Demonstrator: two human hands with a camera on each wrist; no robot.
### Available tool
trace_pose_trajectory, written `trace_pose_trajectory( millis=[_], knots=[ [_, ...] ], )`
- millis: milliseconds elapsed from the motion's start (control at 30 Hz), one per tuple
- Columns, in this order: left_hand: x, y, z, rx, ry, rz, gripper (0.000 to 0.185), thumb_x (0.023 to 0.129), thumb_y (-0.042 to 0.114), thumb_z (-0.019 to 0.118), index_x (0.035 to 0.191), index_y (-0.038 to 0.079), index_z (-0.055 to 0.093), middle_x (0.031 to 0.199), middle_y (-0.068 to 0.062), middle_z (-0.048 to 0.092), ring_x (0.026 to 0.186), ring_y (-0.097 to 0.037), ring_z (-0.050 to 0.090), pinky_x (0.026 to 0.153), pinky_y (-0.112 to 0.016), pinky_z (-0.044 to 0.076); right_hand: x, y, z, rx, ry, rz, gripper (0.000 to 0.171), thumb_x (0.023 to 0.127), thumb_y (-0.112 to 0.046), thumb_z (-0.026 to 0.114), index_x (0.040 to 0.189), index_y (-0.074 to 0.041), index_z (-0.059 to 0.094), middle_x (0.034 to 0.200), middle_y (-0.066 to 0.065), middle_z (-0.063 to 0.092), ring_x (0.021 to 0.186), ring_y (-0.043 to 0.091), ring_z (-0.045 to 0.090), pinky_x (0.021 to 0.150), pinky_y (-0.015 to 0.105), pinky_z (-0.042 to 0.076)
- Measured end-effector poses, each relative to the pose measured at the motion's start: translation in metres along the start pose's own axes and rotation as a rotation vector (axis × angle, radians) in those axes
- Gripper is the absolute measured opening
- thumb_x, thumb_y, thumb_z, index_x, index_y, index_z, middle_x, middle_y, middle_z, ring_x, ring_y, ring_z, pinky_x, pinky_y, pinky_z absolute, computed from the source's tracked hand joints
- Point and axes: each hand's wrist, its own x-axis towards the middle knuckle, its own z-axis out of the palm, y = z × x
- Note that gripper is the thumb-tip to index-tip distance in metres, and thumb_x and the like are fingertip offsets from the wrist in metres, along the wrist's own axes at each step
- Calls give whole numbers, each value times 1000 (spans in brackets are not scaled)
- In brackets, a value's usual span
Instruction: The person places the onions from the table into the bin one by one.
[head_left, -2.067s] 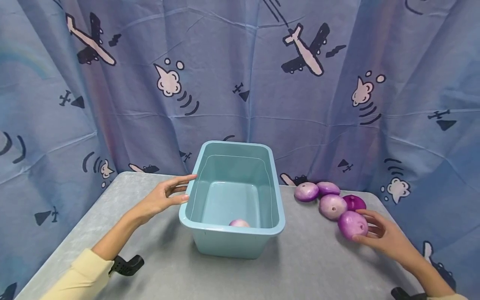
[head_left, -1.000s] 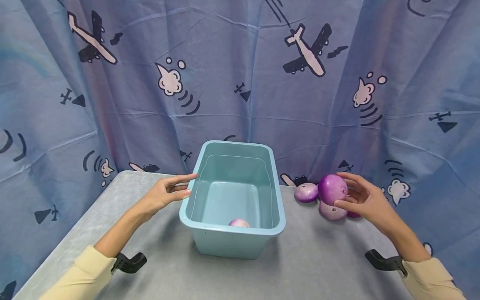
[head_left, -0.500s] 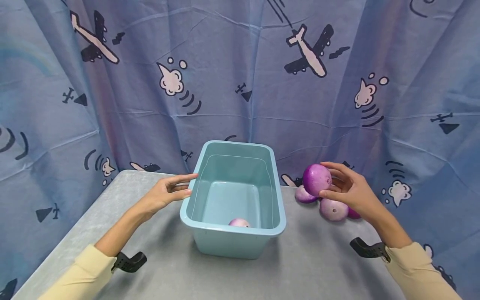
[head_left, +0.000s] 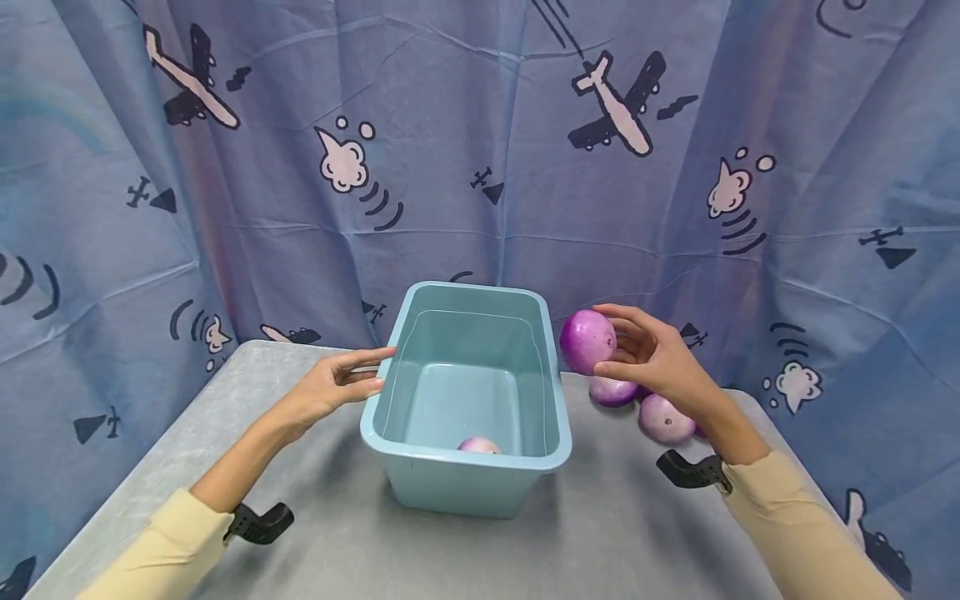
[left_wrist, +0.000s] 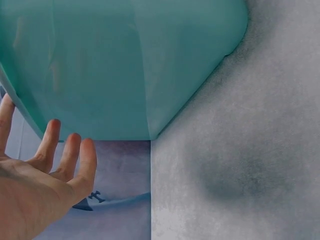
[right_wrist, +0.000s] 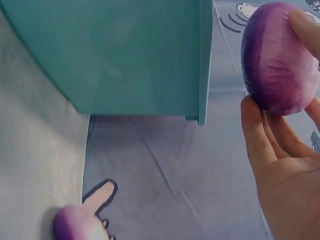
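Observation:
A light blue plastic bin [head_left: 467,454] stands in the middle of the grey table [head_left: 615,533], with one pale purple onion [head_left: 478,446] inside near its front wall. My right hand [head_left: 637,350] grips a purple onion [head_left: 587,341] in the air just right of the bin's far right corner; the right wrist view shows this held onion [right_wrist: 280,60] beside the bin wall [right_wrist: 125,55]. My left hand [head_left: 337,383] is open with straight fingers against the bin's left rim; in the left wrist view its fingers [left_wrist: 70,155] lie by the bin's outer side [left_wrist: 125,65].
Three more purple onions lie on the table right of the bin, among them one [head_left: 612,391] near the curtain and one [head_left: 664,417] closer to me. A blue curtain [head_left: 480,150] printed with aeroplanes closes the back and sides. Black wrist mounts [head_left: 258,523] sit on both forearms.
My right hand took an onion from the pile, lifted it and carried it left toward the bin. The left hand stayed at the bin's left rim.

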Motion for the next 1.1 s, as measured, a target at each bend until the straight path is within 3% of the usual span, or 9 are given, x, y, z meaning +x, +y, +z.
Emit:
trace_pose_trajectory(
  millis=[667, 1100],
  knots=[
    [1, 2, 0, -6, -4, 6, 58, 96, 20, 73, 150, 11, 52, 148, -12, 52, 125, -28, 58, 98, -43, 51, 35, -7, 32, 93, -110, -86, 75, 81, 6, 83, 147, -10, 52, 138, 15, 56, 120, 32, 61, 96, 39, 52],
    [1, 1, -1, -4, -6, 1, 59, 96, 21, 74, 150, 12, 52, 147, -11, 53, 124, -28, 59, 97, -43, 52, 37, -9, 37, 128, -160, -106, 72, 85, 6, 79, 148, -6, 48, 141, 19, 53, 124, 37, 58, 98, 42, 50]
  ],
)
